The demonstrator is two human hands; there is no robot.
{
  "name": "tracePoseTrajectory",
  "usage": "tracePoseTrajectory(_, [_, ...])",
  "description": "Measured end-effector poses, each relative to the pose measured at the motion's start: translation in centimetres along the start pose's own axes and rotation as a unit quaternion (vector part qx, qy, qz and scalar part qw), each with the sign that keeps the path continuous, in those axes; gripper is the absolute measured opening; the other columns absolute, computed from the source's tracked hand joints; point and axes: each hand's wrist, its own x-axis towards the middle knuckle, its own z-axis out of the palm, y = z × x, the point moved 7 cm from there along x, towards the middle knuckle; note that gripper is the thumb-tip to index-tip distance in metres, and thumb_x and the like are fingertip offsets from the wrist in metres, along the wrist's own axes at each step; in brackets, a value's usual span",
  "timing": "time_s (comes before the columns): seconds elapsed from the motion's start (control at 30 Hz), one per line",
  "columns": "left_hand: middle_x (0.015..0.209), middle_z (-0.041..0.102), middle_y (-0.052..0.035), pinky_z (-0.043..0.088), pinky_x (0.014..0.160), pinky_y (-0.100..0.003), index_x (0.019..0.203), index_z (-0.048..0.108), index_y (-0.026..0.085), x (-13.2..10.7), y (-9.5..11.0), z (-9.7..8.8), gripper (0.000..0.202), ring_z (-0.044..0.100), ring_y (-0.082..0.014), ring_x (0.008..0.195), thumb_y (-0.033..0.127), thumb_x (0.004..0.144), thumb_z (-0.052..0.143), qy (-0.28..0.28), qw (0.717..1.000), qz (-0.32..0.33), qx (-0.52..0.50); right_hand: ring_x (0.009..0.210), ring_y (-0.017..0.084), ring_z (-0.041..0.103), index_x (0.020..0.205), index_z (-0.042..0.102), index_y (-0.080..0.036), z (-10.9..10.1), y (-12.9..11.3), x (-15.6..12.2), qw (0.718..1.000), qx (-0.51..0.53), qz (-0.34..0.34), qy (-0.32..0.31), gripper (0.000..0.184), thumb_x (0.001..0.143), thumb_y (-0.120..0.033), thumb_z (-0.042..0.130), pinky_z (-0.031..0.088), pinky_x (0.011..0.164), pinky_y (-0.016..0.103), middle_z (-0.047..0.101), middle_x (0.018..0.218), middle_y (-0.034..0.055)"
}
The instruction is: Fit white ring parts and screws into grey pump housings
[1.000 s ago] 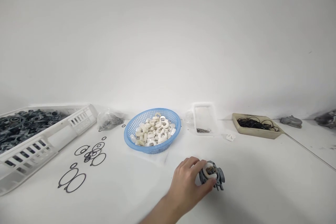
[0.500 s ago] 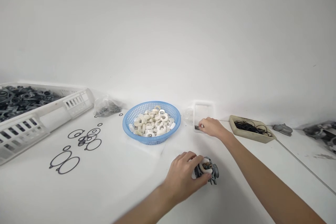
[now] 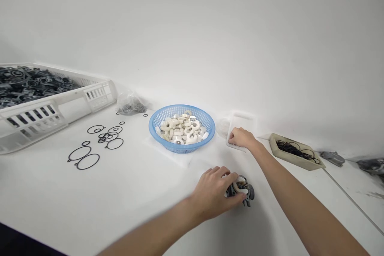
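My left hand (image 3: 216,192) is closed round a small grey metal part (image 3: 245,191) with a white ring on top, which rests on the white table (image 3: 135,192). My right hand (image 3: 242,137) reaches into a clear shallow box (image 3: 243,122) by the wall, fingers curled down inside it; what they pinch is hidden. A blue basket (image 3: 181,129) of white rings stands just left of that box.
A white crate (image 3: 54,108) of grey metal parts sits at the far left. Several black O-rings (image 3: 96,144) lie loose on the table, beside a small plastic bag (image 3: 131,104). A beige tray (image 3: 295,151) of black rings and more grey parts (image 3: 333,156) are at the right.
My right arm came into view and reached into the clear box. The view has tilted and shifted. My left hand stayed on the grey part.
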Motion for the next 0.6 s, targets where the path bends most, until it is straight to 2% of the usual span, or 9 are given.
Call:
tracePoseTrajectory(0.33, [0.106,0.070,-0.0043,0.058,0.081,-0.040,0.119,0.069,0.024,0.1,0.1,0.0,0.036,0.068,-0.0257,0.089,0.045,0.093,0.080,-0.006,1.000,0.004,0.005,0.102,0.023,0.070,0.123,0.068,-0.016,0.4,1.6,0.4,0.996,0.085,0.038,0.011,0.026,0.107,-0.036,0.069,0.061,0.089,0.042,0.068,0.120,0.0084])
tracePoseTrajectory(0.6, [0.105,0.070,-0.0042,0.058,0.079,-0.038,0.120,0.069,0.025,0.0,0.0,0.0,0.036,0.068,-0.0252,0.088,0.043,0.092,0.081,0.000,1.000,0.007,-0.001,0.090,0.020,0.069,0.110,0.071,-0.014,-0.9,3.1,-1.3,0.980,0.197,-0.003,0.039,0.025,0.106,-0.039,0.069,0.061,0.081,0.035,0.071,0.108,0.0052])
